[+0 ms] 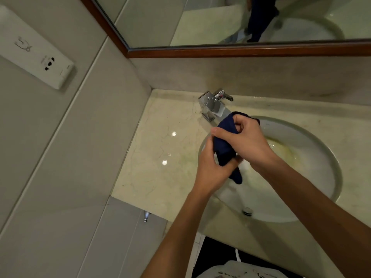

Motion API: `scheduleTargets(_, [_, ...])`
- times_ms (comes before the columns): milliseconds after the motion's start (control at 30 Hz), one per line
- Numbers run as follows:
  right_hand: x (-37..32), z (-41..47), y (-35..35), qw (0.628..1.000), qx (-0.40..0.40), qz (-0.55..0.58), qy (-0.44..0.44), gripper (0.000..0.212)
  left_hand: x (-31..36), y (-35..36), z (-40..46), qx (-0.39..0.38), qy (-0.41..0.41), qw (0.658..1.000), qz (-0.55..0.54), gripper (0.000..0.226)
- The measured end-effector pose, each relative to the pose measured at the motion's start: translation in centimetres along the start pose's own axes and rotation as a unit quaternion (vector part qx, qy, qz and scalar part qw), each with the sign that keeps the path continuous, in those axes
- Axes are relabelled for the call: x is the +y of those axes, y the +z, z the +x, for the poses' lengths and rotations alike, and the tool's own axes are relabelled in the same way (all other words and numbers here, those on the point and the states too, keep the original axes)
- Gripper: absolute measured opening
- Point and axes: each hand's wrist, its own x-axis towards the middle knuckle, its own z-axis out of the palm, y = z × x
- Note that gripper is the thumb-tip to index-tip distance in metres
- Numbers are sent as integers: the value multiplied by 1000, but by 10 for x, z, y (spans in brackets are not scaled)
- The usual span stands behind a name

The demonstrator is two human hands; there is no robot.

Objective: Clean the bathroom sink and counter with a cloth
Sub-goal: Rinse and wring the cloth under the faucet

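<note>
Bunched dark-blue cloth (224,145) over white oval sink (313,149) in marble counter (160,149).

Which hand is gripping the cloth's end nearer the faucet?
The right hand; it holds the dark blue cloth nearest the faucet, while the left hand grips lower.

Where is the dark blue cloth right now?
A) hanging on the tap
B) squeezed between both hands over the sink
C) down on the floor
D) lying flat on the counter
B: the cloth is bunched between the left hand and the right hand, above the sink.
</note>
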Motion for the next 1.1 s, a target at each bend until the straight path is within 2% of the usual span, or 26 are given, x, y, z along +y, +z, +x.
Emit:
scheduleTargets(67, [-8, 2, -7, 999, -26, 22, -13, 28, 6, 5, 10, 78, 6, 997, -5, 45])
scheduleTargets(167, [-15, 3, -26, 997, -56, 50, -27, 22, 10, 1, 22, 77, -31, 995, -49, 14])
scheduleTargets(200, [-15, 1, -34, 997, -37, 47, -47, 19, 10, -1, 24, 76, -55, 992, -79, 13])
scheduleTargets(267, [-4, -7, -49, 994, 53, 34, -88, 22, 12, -3, 24, 62, -113, 977, -167, 14])
scheduleTargets(333, [17, -13, -64, 983, 157, -21, -92, 41, 14, -2, 21, 19, -165, 947, -276, 27])
scheduleTargets(367, [27, -17, -71, 982, 173, -49, -57, 53, 13, -1, 19, -8, -186, 929, -320, 36])
scheduleTargets(400, [38, -18, -78, 988, 146, -42, 11, 66, 12, 0, 17, -27, -203, 911, -357, 45])
scheduleTargets(433, [48, -19, -82, 992, 81, 10, 95, 76, 12, 2, 15, -36, -222, 895, -386, 52])
scheduleTargets(467, [56, -20, -85, 979, -2, 90, 181, 80, 11, 4, 14, -36, -243, 881, -405, 56])
scheduleTargets(500, [64, -23, -86, 950, -79, 171, 248, 77, 11, 5, 13, -32, -257, 871, -417, 57])
scheduleTargets(533, [68, -26, -86, 922, -129, 234, 281, 71, 11, 6, 12, -26, -266, 867, -421, 56])
scheduleTargets(567, [72, -29, -87, 905, -155, 270, 289, 65, 10, 5, 12, -20, -273, 865, -420, 54])
scheduleTargets(667, [81, -30, -92, 910, -167, 277, 258, 47, 9, 1, 12, -17, -299, 865, -403, 50])
scheduleTargets(800, [79, -25, -105, 922, -193, 252, 223, 45, 7, -5, 9, -13, -320, 868, -380, 49])
scheduleTargets(867, [79, -23, -108, 932, -164, 247, 208, 46, 6, -7, 9, -27, -327, 876, -352, 50])
scheduleTargets(1000, [95, -19, -107, 946, -60, 199, 248, 46, -10, -1, 12, -43, -355, 923, -140, 50])
scheduleTargets(1100, [113, -19, -101, 942, -59, 88, 319, 43, -32, 8, 16, -29, -343, 939, -1, 50])
